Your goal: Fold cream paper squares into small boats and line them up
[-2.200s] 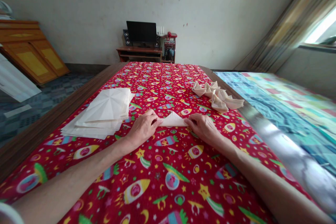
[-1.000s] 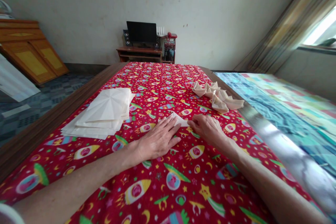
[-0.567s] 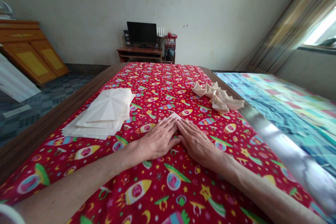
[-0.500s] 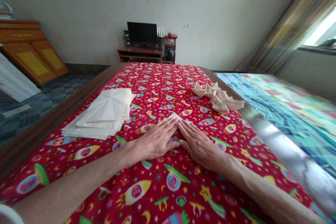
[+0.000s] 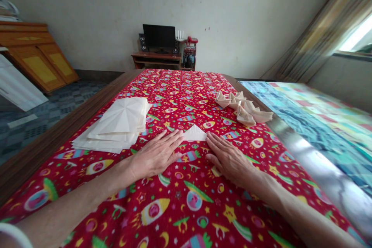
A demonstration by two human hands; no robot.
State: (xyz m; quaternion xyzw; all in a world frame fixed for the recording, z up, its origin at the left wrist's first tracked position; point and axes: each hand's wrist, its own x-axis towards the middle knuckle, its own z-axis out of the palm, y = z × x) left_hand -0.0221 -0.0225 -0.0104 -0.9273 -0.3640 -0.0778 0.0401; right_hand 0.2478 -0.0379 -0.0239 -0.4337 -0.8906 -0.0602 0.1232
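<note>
A small white paper folded into a flat triangle (image 5: 194, 133) lies in the middle of the red patterned cloth, its point facing away from me. My left hand (image 5: 158, 153) rests flat with fingers stretched out, its fingertips at the triangle's left corner. On the other side, my right hand (image 5: 228, 157) lies palm down, fingers straight, its fingertips at the right corner. Both palms face the cloth, and nothing is gripped. To the left is a stack of creased white paper sheets (image 5: 119, 118). Several folded paper pieces (image 5: 244, 107) sit at the right.
The red cloth (image 5: 174, 209) covers a wooden table (image 5: 31, 162). A bed with a checked cover (image 5: 314, 124) stands to the right. At the far wall are a monitor (image 5: 159, 38) and a small desk (image 5: 157, 59). An orange cabinet (image 5: 37, 56) stands at the left.
My hands were close together over the folded paper. They have slid apart toward its left and right corners, and the white triangle between them now shows.
</note>
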